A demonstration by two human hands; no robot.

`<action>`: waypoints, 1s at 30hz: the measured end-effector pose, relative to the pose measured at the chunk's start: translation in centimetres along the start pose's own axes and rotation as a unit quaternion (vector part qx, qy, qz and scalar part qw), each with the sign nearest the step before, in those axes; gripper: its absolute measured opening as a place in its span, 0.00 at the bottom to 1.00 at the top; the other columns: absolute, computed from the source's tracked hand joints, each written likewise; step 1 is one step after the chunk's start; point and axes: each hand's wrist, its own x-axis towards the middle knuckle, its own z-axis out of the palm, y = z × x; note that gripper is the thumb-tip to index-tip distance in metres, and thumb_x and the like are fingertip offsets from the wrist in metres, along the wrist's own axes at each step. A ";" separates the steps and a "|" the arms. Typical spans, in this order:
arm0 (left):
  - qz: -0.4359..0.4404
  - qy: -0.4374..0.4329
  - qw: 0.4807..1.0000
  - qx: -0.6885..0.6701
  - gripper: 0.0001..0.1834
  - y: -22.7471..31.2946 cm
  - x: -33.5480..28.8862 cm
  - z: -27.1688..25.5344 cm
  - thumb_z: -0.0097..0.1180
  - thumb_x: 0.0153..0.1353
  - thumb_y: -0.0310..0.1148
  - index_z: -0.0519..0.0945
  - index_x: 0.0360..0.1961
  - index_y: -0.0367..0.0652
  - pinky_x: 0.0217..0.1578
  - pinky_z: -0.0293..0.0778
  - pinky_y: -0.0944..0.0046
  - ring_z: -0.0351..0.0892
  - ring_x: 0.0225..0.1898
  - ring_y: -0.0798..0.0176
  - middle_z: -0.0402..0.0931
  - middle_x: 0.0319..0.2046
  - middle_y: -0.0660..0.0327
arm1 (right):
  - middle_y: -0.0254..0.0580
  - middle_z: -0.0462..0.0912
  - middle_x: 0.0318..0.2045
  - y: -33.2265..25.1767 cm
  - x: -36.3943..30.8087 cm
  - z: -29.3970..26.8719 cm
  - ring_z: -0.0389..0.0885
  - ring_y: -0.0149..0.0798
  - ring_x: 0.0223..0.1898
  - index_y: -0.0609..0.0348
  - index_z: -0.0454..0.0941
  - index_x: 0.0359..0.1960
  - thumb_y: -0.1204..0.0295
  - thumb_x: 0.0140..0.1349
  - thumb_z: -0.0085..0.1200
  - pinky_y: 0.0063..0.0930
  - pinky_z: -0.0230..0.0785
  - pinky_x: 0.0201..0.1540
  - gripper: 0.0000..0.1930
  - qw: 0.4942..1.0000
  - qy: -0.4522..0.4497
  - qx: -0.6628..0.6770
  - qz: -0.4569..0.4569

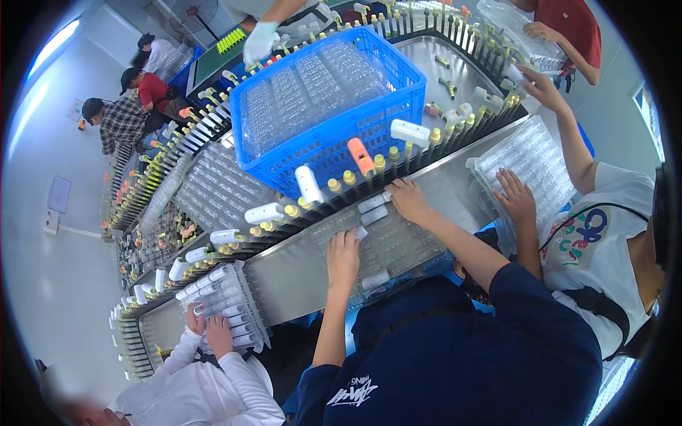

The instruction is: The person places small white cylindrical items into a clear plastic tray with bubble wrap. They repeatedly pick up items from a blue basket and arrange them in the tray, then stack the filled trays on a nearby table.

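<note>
1. The landmark is the clear plastic tray, with rows of moulded pockets, lying on the steel bench directly in front of the person in the dark blue shirt.
2. The left hand rests flat on the tray's left part, fingers stretched out and open, their tips touching a small white piece at the tray's far-left edge; it grips nothing that can be seen.
3. The right hand lies at the tray's far edge, fingers loosely bent over two white capsule-shaped cases seated in the tray's pockets; it touches them, but whether it pinches one cannot be told.
4. Another white case sits in a pocket at the tray's near edge.
5. Just beyond the tray runs a conveyor of dark pegs carrying white, yellow-tipped and orange pieces.
6. Beyond that conveyor stands a blue plastic crate filled with stacked clear trays.
7. To the right of the tray, a person in a white printed shirt lays a hand on a second clear tray.
8. To the left of the tray, a person in white sleeves holds both hands at a tray packed with white cases.
</note>
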 end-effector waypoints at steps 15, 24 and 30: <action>0.048 0.073 0.995 -0.040 0.17 5.8 8.9 -18.9 0.58 0.78 0.26 0.78 0.63 0.33 0.58 0.79 0.53 0.86 0.56 0.47 0.84 0.57 0.48 | 0.56 0.83 0.56 -3.9 -4.0 -7.4 0.78 0.62 0.61 0.64 0.77 0.62 0.74 0.73 0.60 0.53 0.69 0.65 0.18 0.957 0.163 0.237 0.031; -0.175 0.373 0.879 -0.240 0.18 -0.4 7.2 -10.9 0.53 0.82 0.28 0.74 0.65 0.28 0.55 0.82 0.60 0.88 0.53 0.59 0.86 0.55 0.47 | 0.61 0.82 0.56 -3.8 -5.6 -5.9 0.81 0.65 0.57 0.66 0.76 0.63 0.72 0.76 0.59 0.50 0.75 0.60 0.18 0.941 0.140 0.303 0.061; -0.239 0.341 0.900 -0.130 0.19 -7.2 8.0 -14.6 0.57 0.79 0.34 0.76 0.61 0.28 0.52 0.83 0.56 0.90 0.49 0.51 0.87 0.50 0.44 | 0.61 0.82 0.56 -2.9 -6.4 -4.9 0.82 0.62 0.57 0.65 0.76 0.64 0.70 0.76 0.59 0.47 0.77 0.58 0.19 0.950 0.160 0.263 0.051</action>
